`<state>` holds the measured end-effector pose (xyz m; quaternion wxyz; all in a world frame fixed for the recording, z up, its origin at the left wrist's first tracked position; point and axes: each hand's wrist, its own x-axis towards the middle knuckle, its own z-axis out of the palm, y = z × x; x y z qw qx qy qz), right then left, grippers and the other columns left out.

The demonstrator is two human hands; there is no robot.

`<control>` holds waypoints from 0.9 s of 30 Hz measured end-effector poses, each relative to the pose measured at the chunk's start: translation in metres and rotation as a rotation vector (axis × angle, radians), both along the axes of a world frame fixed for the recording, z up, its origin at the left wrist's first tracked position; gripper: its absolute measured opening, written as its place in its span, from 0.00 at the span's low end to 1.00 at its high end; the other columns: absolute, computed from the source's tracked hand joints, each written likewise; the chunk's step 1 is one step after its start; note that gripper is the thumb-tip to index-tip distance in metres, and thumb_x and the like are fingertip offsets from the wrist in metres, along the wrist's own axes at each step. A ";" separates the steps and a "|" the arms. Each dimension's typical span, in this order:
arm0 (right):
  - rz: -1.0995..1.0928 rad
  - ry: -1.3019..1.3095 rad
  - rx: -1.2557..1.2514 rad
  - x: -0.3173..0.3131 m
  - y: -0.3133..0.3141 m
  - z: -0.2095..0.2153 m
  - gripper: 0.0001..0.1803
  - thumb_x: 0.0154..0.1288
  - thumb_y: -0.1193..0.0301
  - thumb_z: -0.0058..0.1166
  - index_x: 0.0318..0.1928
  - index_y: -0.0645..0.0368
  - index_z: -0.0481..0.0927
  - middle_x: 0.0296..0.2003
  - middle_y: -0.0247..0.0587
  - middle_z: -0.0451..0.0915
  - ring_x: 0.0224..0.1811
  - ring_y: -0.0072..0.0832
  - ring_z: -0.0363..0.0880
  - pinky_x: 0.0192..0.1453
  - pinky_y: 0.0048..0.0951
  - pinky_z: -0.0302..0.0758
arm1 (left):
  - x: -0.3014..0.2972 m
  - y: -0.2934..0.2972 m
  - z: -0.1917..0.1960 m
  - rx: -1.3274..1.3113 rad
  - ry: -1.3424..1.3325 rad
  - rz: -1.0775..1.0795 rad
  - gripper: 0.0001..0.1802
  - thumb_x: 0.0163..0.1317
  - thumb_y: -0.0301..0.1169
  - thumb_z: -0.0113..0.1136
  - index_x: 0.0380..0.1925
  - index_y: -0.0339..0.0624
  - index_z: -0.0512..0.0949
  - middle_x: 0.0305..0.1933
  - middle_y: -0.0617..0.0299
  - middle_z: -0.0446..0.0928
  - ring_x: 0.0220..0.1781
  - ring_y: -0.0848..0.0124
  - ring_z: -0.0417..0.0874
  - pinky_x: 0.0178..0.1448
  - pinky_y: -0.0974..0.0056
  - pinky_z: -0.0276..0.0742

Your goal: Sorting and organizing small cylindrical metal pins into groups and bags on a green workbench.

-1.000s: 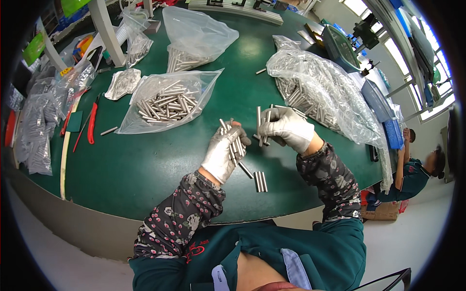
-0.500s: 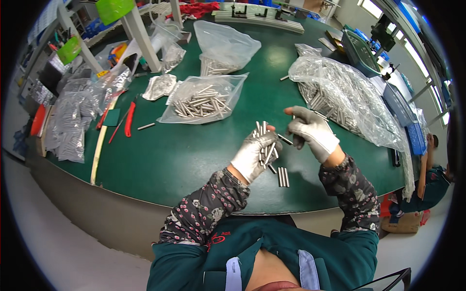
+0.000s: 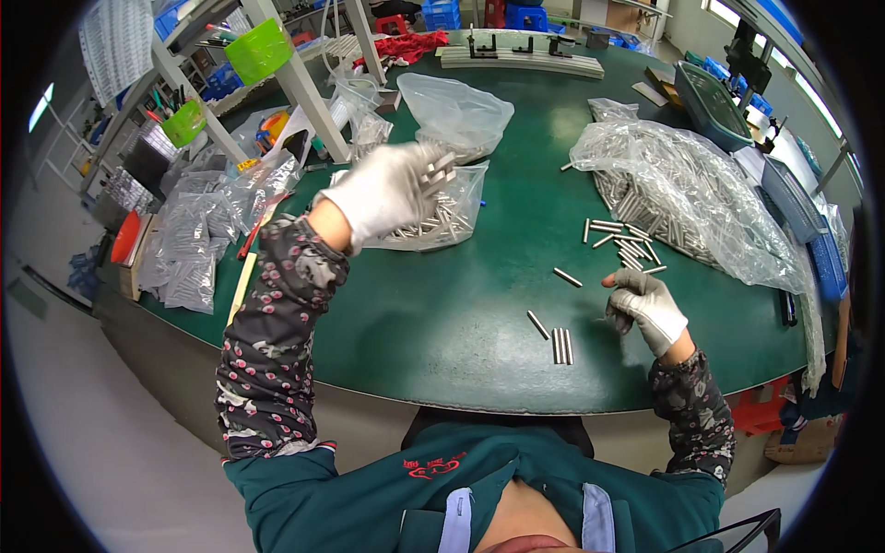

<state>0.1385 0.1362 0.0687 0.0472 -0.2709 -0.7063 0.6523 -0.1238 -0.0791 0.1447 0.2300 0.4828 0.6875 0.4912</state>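
My gloved left hand (image 3: 380, 195) is raised over the left open clear bag (image 3: 406, 241) of metal pins, blurred by motion. It is closed on a bunch of short metal pins (image 3: 439, 173), whose ends stick out past the fingers. My gloved right hand (image 3: 648, 309) is above the table at the right, fingers bent and apart, with nothing visible in it. Left of it lie two single pins, one farther off (image 3: 567, 276) and one nearer (image 3: 537, 324), beside a short row of pins (image 3: 562, 346). Beyond it, a loose scatter of pins (image 3: 631, 249) lies by the large bag.
A large clear bag of pins (image 3: 682, 184) covers the table's right side. Behind my left hand stands another clear bag (image 3: 456, 106). Packed plastic bags (image 3: 189, 249) lie far left, near a grey post (image 3: 309, 101). Blue trays (image 3: 795, 198) line the right edge.
My left hand has swung left and away from me with the pins, to over the bag. My right hand has drawn back to the right, and a scatter of pins now shows beside the large bag.
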 end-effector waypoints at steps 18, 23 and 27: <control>-0.023 -0.050 0.018 0.008 0.011 -0.008 0.14 0.54 0.71 0.47 0.42 0.63 0.72 0.20 0.33 0.73 0.18 0.16 0.69 0.21 0.15 0.67 | -0.041 0.030 -0.060 -0.661 1.048 -0.080 0.14 0.44 0.29 0.54 0.33 0.39 0.78 0.34 0.52 0.78 0.36 0.59 0.79 0.42 0.60 0.74; -0.107 -0.035 0.023 0.025 0.027 -0.014 0.14 0.54 0.72 0.46 0.42 0.62 0.73 0.20 0.32 0.73 0.18 0.15 0.69 0.21 0.16 0.67 | -0.008 0.023 -0.003 -0.383 0.871 -0.026 0.16 0.44 0.25 0.56 0.38 0.39 0.75 0.37 0.50 0.76 0.39 0.55 0.77 0.45 0.60 0.72; -0.194 0.012 0.205 0.031 0.042 -0.024 0.12 0.54 0.72 0.45 0.39 0.61 0.76 0.18 0.30 0.72 0.18 0.14 0.69 0.22 0.17 0.67 | 0.053 0.017 0.018 0.062 1.012 0.114 0.12 0.42 0.17 0.57 0.31 0.36 0.74 0.30 0.54 0.76 0.32 0.60 0.78 0.38 0.63 0.73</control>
